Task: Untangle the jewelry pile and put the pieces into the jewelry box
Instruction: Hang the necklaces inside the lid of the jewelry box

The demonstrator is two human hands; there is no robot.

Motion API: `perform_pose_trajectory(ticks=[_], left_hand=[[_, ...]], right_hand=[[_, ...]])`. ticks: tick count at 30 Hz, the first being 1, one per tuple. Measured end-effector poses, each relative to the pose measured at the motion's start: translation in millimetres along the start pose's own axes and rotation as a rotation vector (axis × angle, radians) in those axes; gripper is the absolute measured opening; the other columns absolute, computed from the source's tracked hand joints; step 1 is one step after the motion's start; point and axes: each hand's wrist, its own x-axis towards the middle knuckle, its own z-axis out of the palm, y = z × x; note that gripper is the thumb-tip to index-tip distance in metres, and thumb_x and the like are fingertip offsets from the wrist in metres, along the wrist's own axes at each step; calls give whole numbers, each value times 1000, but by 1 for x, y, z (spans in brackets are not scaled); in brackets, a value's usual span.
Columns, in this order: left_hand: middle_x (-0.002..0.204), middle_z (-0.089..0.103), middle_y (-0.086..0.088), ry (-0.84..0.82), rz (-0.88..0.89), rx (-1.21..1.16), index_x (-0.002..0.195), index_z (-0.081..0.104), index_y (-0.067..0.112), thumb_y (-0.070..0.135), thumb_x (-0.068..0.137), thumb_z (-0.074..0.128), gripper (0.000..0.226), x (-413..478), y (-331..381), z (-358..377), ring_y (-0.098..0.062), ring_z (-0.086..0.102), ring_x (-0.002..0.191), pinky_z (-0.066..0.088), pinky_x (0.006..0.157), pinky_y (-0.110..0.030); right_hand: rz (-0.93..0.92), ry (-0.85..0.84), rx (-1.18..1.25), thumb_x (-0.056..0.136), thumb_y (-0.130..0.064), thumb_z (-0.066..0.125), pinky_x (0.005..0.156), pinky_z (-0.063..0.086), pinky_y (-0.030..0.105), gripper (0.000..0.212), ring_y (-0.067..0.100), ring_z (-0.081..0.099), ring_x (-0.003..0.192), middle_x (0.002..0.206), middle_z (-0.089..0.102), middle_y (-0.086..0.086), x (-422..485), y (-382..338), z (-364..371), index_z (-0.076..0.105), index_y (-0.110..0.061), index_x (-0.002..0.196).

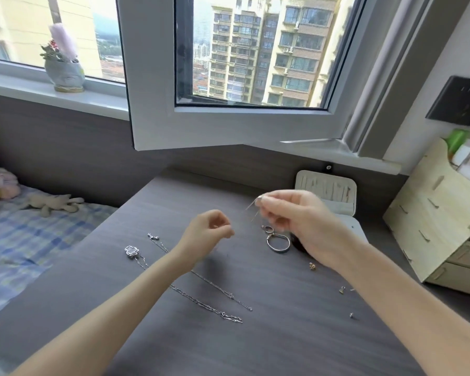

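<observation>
Pinches a thin, light, floppy chain point(257, 204) in right grip point(296, 218); curls left grip point(209, 232) at 8 o'clock, hold unclear. Slips easily, so best pinched near its end.

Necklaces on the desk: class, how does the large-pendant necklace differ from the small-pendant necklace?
The large-pendant necklace carries a chunky cloud-shaped pendant; the small-pendant necklace carries a tiny charm. The large-pendant necklace lies nearer the person, the small-pendant necklace farther back. Both are silver and lie stretched out on the desk, passing under the left forearm.
</observation>
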Motion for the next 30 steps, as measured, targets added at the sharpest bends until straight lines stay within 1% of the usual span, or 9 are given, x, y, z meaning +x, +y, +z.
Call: perform_pose_trajectory(ticks=[6,9,11,14,18,22,25,28,30], left_hand=[[80,68,-10,17,-255,-656,78,55,9,8,93,51,16,8,5,-4,-22,68,79,53,84,-35],[63,65,-9,-40,-342,-1004,75,55,7,7,94,49,20,8,18,-2,-22,67,63,59,76,-39],[49,48,-2,-42,-386,-1076,72,54,7,8,93,50,21,9,27,3,-16,53,46,60,62,-32],[44,27,5,-60,-395,-843,72,51,11,8,90,54,19,11,42,13,-10,30,37,41,42,-17],[49,25,5,-187,-242,-224,70,53,9,4,88,58,19,9,67,33,-9,23,40,22,39,-15],[59,44,3,-272,-69,303,77,61,12,4,82,61,10,6,95,54,-14,38,50,33,50,-23],[70,49,4,-392,17,472,90,61,15,-2,76,59,22,0,117,69,-13,45,56,38,55,-24],[75,58,0,-506,34,514,93,60,13,1,73,59,24,-5,137,78,-15,51,60,40,59,-25],[72,63,-2,-527,97,554,89,61,12,7,77,58,14,-6,148,82,-15,56,60,42,58,-23]], right_hand=[[88,-7,188,73,-16,70,54,39,18,6,9,49,60,68,58,-2,-29,-13,-41,68,-11,77],[201,64,240,77,-18,62,52,38,20,9,10,48,59,68,56,0,-42,4,-53,66,-10,75],[291,118,273,86,-14,57,47,38,19,10,10,47,56,68,55,0,-51,19,-60,62,-9,78],[453,196,237,92,-9,55,41,37,18,11,10,49,51,68,55,1,-64,45,-63,62,-6,84],[575,181,68,91,-6,59,36,31,19,8,11,48,44,66,52,6,-75,76,-55,62,0,88],[545,157,-201,89,-10,61,37,27,20,7,12,46,46,70,55,6,-75,85,-50,64,-4,92],[362,195,-418,84,-17,68,46,36,15,21,7,55,66,91,63,-3,-71,77,-52,62,-19,104],[232,106,-155,85,-9,66,64,41,10,25,5,60,85,96,67,-6,-59,55,-54,64,-20,108],[158,26,-58,86,-8,64,81,42,22,15,10,61,91,93,68,-2,-51,43,-55,67,-12,100]])
